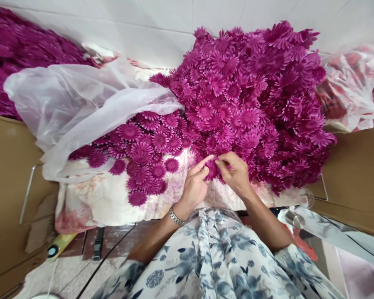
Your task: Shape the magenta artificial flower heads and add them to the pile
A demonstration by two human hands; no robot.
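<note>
The left hand (195, 186) grips a magenta flower (211, 170), seemingly steadying it; the right hand (237, 172) pinches its edge. More flowers (248, 118) lie handily beyond.

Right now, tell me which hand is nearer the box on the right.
Right. The right hand is left of the box, with flowers between; the left hand is farther left, beyond the right.

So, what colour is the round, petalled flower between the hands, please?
The round, petalled flower is magenta, shown in the head view.
</note>
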